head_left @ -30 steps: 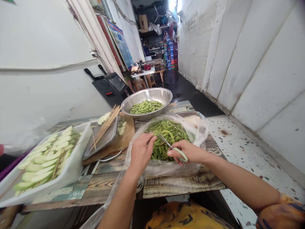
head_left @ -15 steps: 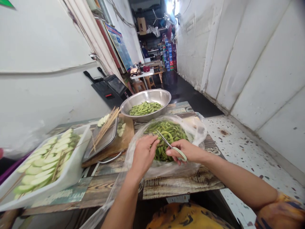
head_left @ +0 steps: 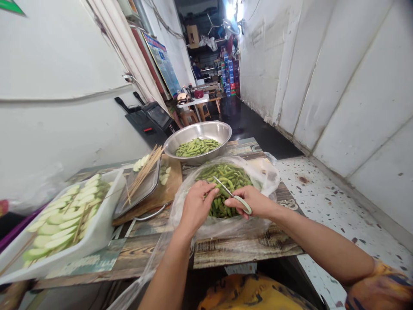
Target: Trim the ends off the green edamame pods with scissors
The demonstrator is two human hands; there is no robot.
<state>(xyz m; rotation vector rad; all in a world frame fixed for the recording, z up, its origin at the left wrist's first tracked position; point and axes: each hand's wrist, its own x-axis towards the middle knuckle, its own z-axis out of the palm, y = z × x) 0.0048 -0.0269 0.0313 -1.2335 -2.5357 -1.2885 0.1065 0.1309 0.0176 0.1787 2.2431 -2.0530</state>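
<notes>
A clear plastic bag (head_left: pixel 193 228) full of green bean pods (head_left: pixel 237 175), which look like edamame, lies spread wide on the table in front of me. Over its left side my left hand (head_left: pixel 198 202) is closed, thumb and fingers pinching a green pod near the scissor tips. My right hand (head_left: pixel 250 200) grips a pair of scissors (head_left: pixel 242 204) with pale green handles, the blades pointing up and left toward that pod. Just beyond the bag stands a steel basin (head_left: pixel 222 138) with more pods (head_left: pixel 198 147) in it.
On the left, a white plastic tub (head_left: pixel 106 219) holds skewered pale green slices (head_left: pixel 61 221). Between tub and bag, a metal tray (head_left: pixel 142 189) with wooden skewers (head_left: pixel 145 170) rests on a wooden board (head_left: pixel 174 185). A white wall (head_left: pixel 322 77) runs along the right.
Both hands stay over the bag with almost no shift. The right hand and the scissors have turned slightly, and the whole view has moved a little.
</notes>
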